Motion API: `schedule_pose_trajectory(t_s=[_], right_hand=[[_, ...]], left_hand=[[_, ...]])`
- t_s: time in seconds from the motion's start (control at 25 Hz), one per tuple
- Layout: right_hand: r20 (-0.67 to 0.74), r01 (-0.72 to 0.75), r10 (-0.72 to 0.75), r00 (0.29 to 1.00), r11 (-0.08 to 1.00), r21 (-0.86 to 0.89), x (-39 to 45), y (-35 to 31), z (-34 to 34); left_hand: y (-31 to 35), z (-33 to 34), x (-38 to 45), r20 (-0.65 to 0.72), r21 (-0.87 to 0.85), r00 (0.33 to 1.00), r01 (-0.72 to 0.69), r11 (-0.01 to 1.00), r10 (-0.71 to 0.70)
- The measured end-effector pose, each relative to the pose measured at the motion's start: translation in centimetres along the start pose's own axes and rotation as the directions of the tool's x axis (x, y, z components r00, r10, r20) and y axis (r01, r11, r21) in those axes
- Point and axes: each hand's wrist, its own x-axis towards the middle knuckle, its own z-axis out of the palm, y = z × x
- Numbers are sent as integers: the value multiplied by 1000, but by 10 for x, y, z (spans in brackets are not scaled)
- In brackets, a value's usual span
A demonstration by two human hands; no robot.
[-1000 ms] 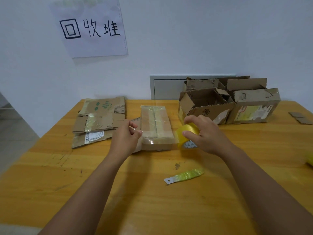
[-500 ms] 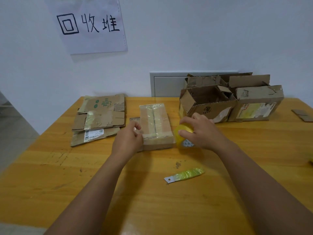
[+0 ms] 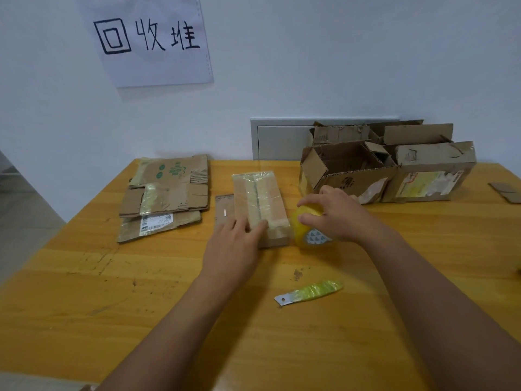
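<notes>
Two hands met at a taped carton (image 3: 260, 201) mid-table: left hand (image 3: 234, 246) pressed flat on it, right hand (image 3: 338, 215) curled round a yellow tape roll (image 3: 306, 230) touching its side. Flattened cardboard (image 3: 166, 193) lay left, a cutter (image 3: 310, 290) nearer; the wall sign (image 3: 152, 40) read "回收堆".

Small brown cardboard box (image 3: 259, 204): matt corrugated board, top covered in glossy clear tape that is wrinkled and catches the light; yellow roll of plastic tape (image 3: 300, 231) smooth and shiny. Orange-yellow wooden table top (image 3: 141, 292): varnished, semi-gloss, scuffed and scratched in places. Small cutter (image 3: 308, 292): bare grey metal blade, handle wrapped in crinkled glossy yellow-green film; flattened brown cardboard sheets (image 3: 169, 193) matt, rough-edged, with shiny tape patches and a paper label.
</notes>
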Motion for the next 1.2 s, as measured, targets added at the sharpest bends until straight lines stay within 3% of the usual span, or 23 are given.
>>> schedule_pose_trajectory(t_s=[0.12, 0.28, 0.48, 0.68, 0.88, 1.04, 1.12, 1.2], right_hand=[[8, -6, 7, 1000, 1000, -30, 1, -1, -1], [75, 45, -43, 996, 999, -28, -2, 10, -1], [-34, -13, 26, 999, 936, 351, -15, 41, 8], [-146, -102, 273, 951, 721, 686, -29, 62, 61], [-198, -174, 333, 922, 813, 555, -39, 65, 55], [-541, -210, 354, 763, 927, 310, -67, 91, 42], [-566, -250, 443, 695, 887, 388, -75, 102, 41], [-440, -270, 553, 708, 787, 555, -78, 107, 45]], left_hand=[[9, 5, -1, 1, 55, 1000, -20, 998, 20], [22, 12, 5, 8, -12, 1000, 7, 1000, -7], [38, 24, 16, -87, 13, 994, 69, 998, -67], [49, 36, 21, -122, -12, 978, 167, 986, -168], [39, 43, 17, -129, -25, 982, 135, 991, -137], [30, 38, 17, -133, -60, 984, 111, 992, -118], [27, 38, 15, -152, -81, 982, 100, 992, -111], [27, 39, 15, -145, -97, 981, 118, 988, -131]])
